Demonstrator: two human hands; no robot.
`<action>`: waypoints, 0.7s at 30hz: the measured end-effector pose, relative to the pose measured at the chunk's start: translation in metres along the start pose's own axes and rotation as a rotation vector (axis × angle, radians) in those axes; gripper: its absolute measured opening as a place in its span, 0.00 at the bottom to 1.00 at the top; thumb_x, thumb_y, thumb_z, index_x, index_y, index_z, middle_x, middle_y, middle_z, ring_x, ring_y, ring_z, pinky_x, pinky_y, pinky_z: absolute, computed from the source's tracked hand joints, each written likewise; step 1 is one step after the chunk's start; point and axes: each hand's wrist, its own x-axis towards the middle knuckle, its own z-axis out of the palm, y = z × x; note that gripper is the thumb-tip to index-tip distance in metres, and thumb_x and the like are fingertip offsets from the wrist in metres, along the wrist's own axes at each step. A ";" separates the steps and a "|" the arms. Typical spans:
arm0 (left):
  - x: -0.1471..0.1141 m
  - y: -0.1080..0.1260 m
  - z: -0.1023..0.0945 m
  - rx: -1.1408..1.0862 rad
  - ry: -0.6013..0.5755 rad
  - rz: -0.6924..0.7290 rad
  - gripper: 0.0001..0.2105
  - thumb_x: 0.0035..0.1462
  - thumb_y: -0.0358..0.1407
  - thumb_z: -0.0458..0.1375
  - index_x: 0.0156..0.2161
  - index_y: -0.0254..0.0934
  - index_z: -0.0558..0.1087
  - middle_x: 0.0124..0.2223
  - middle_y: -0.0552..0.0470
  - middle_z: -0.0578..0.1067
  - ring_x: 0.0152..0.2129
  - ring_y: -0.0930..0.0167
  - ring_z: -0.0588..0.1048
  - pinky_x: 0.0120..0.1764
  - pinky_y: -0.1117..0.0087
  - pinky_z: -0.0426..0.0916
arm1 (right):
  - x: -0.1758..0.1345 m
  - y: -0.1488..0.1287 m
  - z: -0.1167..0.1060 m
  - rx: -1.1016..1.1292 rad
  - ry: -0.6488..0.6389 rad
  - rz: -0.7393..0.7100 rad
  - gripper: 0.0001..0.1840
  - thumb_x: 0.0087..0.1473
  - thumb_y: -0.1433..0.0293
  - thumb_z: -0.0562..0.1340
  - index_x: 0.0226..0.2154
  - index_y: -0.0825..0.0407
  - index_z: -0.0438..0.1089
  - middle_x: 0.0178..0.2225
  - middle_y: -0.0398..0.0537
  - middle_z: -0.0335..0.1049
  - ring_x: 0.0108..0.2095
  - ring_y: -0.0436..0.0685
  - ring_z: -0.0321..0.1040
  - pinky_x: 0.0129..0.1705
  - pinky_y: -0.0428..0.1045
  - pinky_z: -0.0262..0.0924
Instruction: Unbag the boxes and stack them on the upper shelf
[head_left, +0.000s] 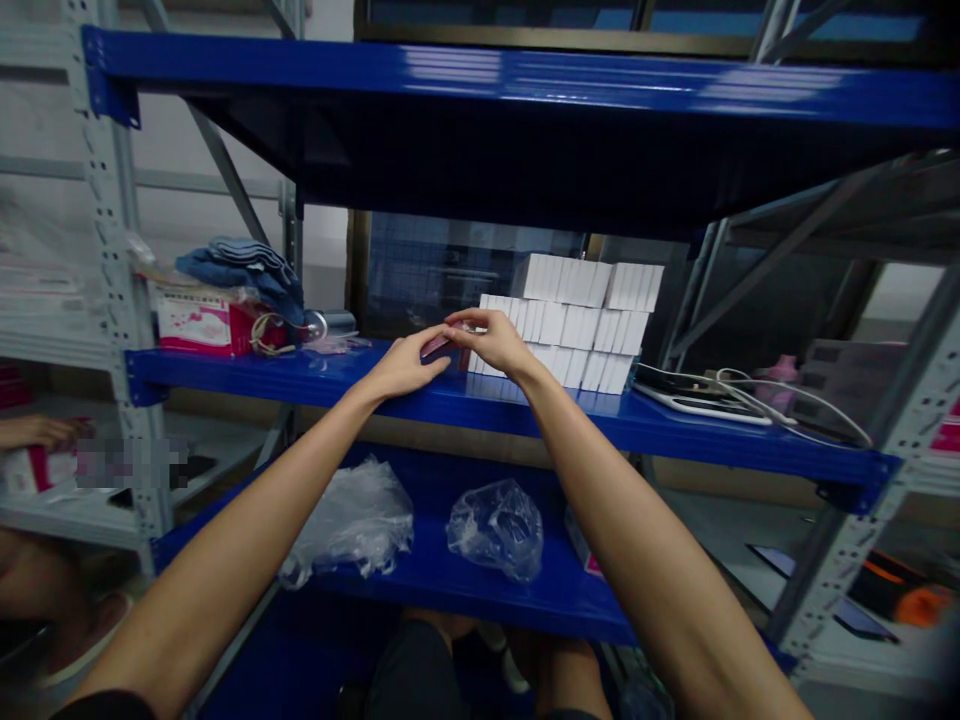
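The left hand (409, 365) and right hand (491, 340) partly hid a small item (434, 346), the left edge cut off a co-worker's arm (16, 432), and an orange object (921, 606) looked blurred.

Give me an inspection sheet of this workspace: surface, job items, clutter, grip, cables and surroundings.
Surface: glossy blue shelf, loaded along its length.
Job's things: small reddish item, details blurred; white boxes stacked in three tiers.
Clutter: clear plastic bags on the lower shelf; blue cloth over a red-and-white box, far left.
Grip: left hand holds the reddish item; right hand is at its upper end, exact contact unclear.
Cables: white cable at right; pale looped cable beside the red-and-white box.
Surroundings: metal rack upright, window behind, another person's hand at left.
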 end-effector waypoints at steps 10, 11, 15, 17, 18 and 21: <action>-0.011 0.015 -0.031 -0.200 0.215 0.176 0.19 0.59 0.44 0.65 0.52 0.36 0.76 0.48 0.45 0.82 0.43 0.63 0.81 0.47 0.63 0.75 | -0.021 -0.039 -0.012 0.095 0.023 -0.127 0.26 0.52 0.48 0.71 0.39 0.54 0.75 0.30 0.45 0.76 0.17 0.47 0.68 0.18 0.43 0.62; -0.010 0.015 -0.033 -0.231 0.196 0.182 0.20 0.58 0.43 0.66 0.52 0.36 0.76 0.49 0.45 0.81 0.44 0.63 0.81 0.48 0.62 0.76 | -0.023 -0.042 -0.012 0.084 0.026 -0.130 0.26 0.52 0.47 0.70 0.38 0.54 0.75 0.30 0.45 0.76 0.17 0.47 0.69 0.17 0.43 0.62; -0.012 0.018 -0.033 -0.239 0.168 0.199 0.21 0.57 0.42 0.67 0.54 0.38 0.75 0.52 0.45 0.81 0.47 0.61 0.80 0.51 0.61 0.75 | -0.028 -0.050 -0.014 0.055 0.018 -0.157 0.26 0.54 0.47 0.68 0.35 0.54 0.75 0.29 0.46 0.75 0.19 0.49 0.71 0.20 0.44 0.65; -0.014 0.021 -0.033 -0.226 0.168 0.201 0.21 0.57 0.41 0.67 0.55 0.38 0.75 0.52 0.45 0.81 0.48 0.62 0.80 0.51 0.61 0.75 | -0.030 -0.051 -0.014 0.028 0.032 -0.180 0.25 0.55 0.48 0.68 0.35 0.54 0.75 0.29 0.46 0.75 0.19 0.49 0.70 0.21 0.45 0.66; -0.015 0.022 -0.033 -0.221 0.168 0.202 0.21 0.57 0.41 0.67 0.55 0.38 0.75 0.52 0.45 0.81 0.47 0.62 0.80 0.51 0.61 0.76 | -0.031 -0.051 -0.015 0.019 0.039 -0.191 0.24 0.55 0.48 0.68 0.35 0.54 0.76 0.29 0.45 0.75 0.19 0.49 0.70 0.22 0.46 0.66; -0.017 0.024 -0.033 -0.218 0.161 0.202 0.21 0.59 0.41 0.66 0.56 0.39 0.75 0.51 0.46 0.81 0.46 0.63 0.81 0.49 0.62 0.76 | -0.032 -0.050 -0.017 0.031 0.032 -0.186 0.23 0.53 0.50 0.70 0.36 0.53 0.76 0.30 0.46 0.76 0.21 0.50 0.70 0.23 0.46 0.65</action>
